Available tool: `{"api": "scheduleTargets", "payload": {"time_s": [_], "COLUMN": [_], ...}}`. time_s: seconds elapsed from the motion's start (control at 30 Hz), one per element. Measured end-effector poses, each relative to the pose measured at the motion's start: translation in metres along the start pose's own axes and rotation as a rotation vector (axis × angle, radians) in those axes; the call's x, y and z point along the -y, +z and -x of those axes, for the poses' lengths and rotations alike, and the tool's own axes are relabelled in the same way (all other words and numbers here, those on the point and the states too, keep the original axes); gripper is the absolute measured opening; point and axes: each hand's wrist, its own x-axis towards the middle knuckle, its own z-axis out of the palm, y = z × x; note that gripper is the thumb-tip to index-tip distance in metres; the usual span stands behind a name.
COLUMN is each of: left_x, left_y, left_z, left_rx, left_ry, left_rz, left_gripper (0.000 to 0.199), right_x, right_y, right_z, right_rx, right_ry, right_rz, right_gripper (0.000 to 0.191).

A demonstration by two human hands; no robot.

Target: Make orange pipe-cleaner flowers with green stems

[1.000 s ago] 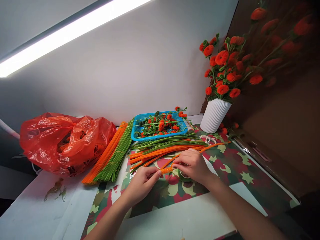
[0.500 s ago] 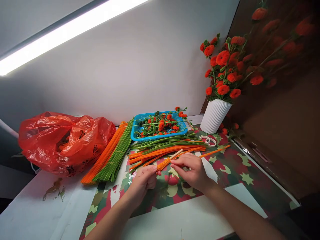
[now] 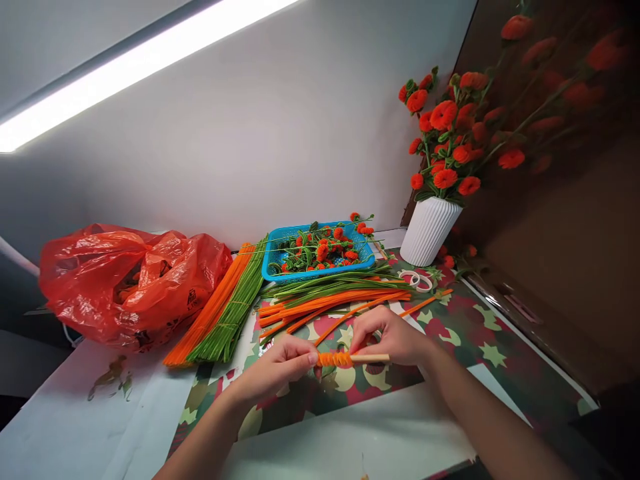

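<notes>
A pale wooden stick (image 3: pixel 371 359) lies roughly level between my hands, with an orange pipe cleaner (image 3: pixel 334 360) wound round it in a close coil. My left hand (image 3: pixel 285 363) is closed, thumb and fingers pinching the coil's left end. The fingers of my right hand (image 3: pixel 387 337) are bent together at the coil's right end, where the bare stick sticks out. Whether they grip the coil or the stick is partly hidden. An orange strand slants up from the coil behind my right hand, and an orange length (image 3: pixel 425 303) shows beyond it.
Loose green and orange pipe cleaners (image 3: pixel 335 297) lie ahead, below a blue basket (image 3: pixel 320 272) of small flowers. Bundled pipe cleaners (image 3: pixel 227 313) and a red plastic bag (image 3: pixel 135 287) are at left. White scissors handles (image 3: pixel 423 283) lie near a white vase (image 3: pixel 431 233) of orange flowers.
The stick has turned from slanting up to the right to nearly level, lower and nearer me. My right hand has shifted slightly right and down; the coil looks more spread out.
</notes>
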Motion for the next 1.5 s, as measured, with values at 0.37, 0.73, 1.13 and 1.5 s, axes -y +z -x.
{"api": "scheduleTargets", "payload": {"time_s": [0.37,0.73,1.13,1.5], "left_x": [-0.019,-0.006,-0.004,0.001], "left_y": [0.005,0.019,0.026,0.028], "left_z": [0.004,-0.006,-0.011,-0.011], "left_rx": [-0.011,-0.296,-0.551,-0.561], "left_ry": [-0.046,0.062,0.123,0.162], "left_rz": [-0.404,-0.585,-0.491,-0.511], "left_gripper": [0.044,0.04,0.041,0.04], "right_x": [-0.01,-0.008,-0.006,-0.011], "right_y": [-0.005,-0.004,0.019,0.024], "right_z": [0.002,-0.001,-0.005,-0.005], "right_rx": [0.13,-0.163,-0.487,-0.505], "right_ry": [0.133,-0.044,-0.005,0.105], "right_rz": [0.145,0.679,0.588,0.535], "right_gripper": [0.006,0.009,0.011,0.014]}}
